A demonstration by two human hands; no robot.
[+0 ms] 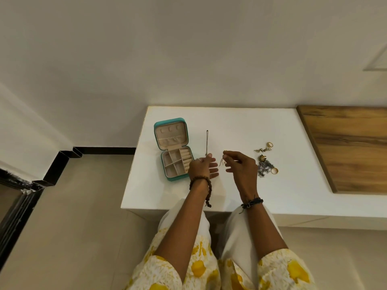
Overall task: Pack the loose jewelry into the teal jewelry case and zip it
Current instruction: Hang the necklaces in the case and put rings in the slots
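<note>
Jewelry [265, 162] lies loose on the right part of the white table [230, 126]: two gold rings, a winged gold piece, a dark round pendant and a tangle of purple and silver chain, all close together and well apart from the teal jewelry case [173, 149]. That case sits open near the table's left edge, its lid laid back flat toward the wall with a beige pocket inside, its base toward the person showing beige compartments and a row of ring rolls along the right side; whether anything lies in them is too small to tell. Between the case and the loose pile, a thin chain [207, 143] stretches straight away from the person, its near end at the left hand [202, 168]. This hand pinches that end between thumb and forefinger, while the other fingers are spread out flat to the right; a ring shows on one finger and a dark bead bracelet circles the wrist. The right hand [240, 164], raised just beside it, pinches a small gold piece [224, 152] with fingers curled, a fine strand hanging below. A wooden board [347, 147] lies at the far right.
</note>
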